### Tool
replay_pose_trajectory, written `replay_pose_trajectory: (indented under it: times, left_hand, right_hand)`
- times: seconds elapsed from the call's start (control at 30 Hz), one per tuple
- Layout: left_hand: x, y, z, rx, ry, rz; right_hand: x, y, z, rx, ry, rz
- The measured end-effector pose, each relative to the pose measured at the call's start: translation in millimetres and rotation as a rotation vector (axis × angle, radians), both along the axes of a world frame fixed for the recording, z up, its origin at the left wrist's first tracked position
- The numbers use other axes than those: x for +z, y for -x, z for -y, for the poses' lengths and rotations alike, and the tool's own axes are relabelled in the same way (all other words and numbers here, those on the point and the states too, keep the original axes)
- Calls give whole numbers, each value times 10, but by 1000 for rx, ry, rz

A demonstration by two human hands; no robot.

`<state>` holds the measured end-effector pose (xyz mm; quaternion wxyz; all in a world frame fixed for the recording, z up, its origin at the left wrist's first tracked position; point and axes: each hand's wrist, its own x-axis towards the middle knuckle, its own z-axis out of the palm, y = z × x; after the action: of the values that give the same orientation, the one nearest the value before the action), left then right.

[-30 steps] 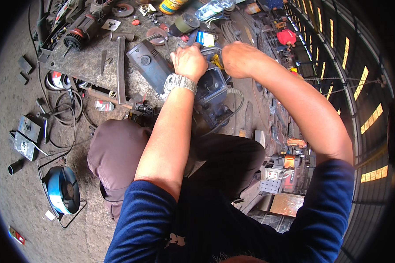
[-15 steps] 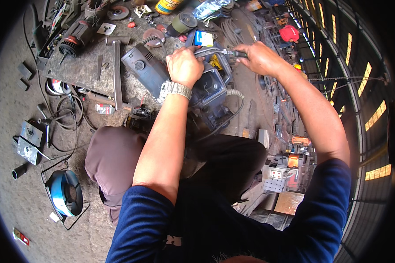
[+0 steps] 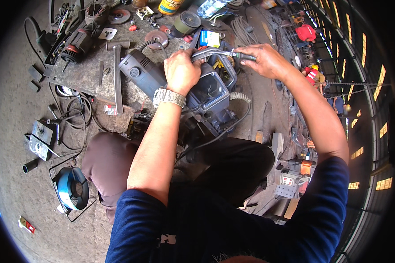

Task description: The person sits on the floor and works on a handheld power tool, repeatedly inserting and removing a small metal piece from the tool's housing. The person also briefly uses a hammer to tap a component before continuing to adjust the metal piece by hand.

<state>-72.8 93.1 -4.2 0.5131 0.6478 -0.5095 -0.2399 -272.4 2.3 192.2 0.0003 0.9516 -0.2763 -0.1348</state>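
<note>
A large dark grey power tool [image 3: 140,72] lies in front of me, with its round motor housing to the left and an open, hollow casing to the right. My left hand [image 3: 182,72], a metal-banded watch at its wrist, is closed on the rim of a casing part. In my right hand [image 3: 265,60] is a screwdriver [image 3: 245,56] with a dark handle. Its metal shaft points left at the upper edge of that casing part, near my left fingers; the tip's contact is hard to make out. Yellow parts [image 3: 221,68] show inside the casing.
A worktable [image 3: 81,81] holds a stripped motor tool [image 3: 77,44], a flat metal bar [image 3: 117,81], abrasive discs [image 3: 157,38] and a blue-yellow box [image 3: 209,38]. A ribbed cable sleeve [image 3: 240,96] bends beside the casing. A blue reel [image 3: 72,188] stands on the floor. People work at the right.
The whole view has shifted slightly, and more of the screwdriver handle shows in my right hand. My left hand keeps its hold on the casing part.
</note>
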Motion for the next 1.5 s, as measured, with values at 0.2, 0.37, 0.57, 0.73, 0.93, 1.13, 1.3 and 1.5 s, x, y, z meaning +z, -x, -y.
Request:
replay_pose_trajectory:
  times: [0.2,0.37,0.57,0.73,0.93,1.13,1.3,1.5]
  left_hand:
    - [-14,60,7,27,33,10]
    - [-48,16,-4,24,35,12]
    - [13,13,-10,-26,-19,-33]
    - [8,-1,-1,-39,-9,-29]
    - [8,-48,26,-38,-27,-5]
    - [89,-13,47,-15,-67,23]
    - [100,-2,38,23,-55,30]
    - [55,5,69,28,-41,52]
  right_hand:
    - [35,44,-7,7,-41,41]
    - [154,-241,-218,-3,136,-156]
    - [154,-253,-165,70,249,-290]
    - [183,-262,-141,221,329,-246]
    - [238,-532,-277,5,255,-496]
    - [153,-286,-212,112,273,-331]
    - [123,-484,-349,-17,221,-430]
    - [119,-423,-242,-37,145,-389]
